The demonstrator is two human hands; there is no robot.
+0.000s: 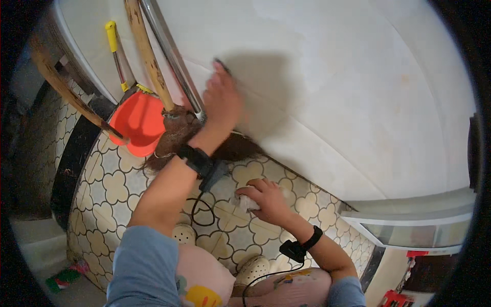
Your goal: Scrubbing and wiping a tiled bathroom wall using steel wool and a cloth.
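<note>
My left hand [223,100] is raised at the white wall, beside the metal pole [174,51] of a broom. Motion smears its fingers. A small dark thing [221,63] shows at the fingertips, and I cannot tell whether they hold it. Lower and to the right, above the tiled floor, my right hand [271,203] is closed around a crumpled white wad [249,198], which looks like tissue or thin plastic. Dark brown broom bristles [238,147] show behind my left forearm, against the foot of the wall.
A red dustpan [138,123] with a yellow-gripped handle [111,38] stands left of a wooden broom handle [148,56]. Another wooden stick [71,94] leans at far left. My shoes [253,268] rest on the patterned tiles [115,187]. A white-framed glass panel [409,230] lies right.
</note>
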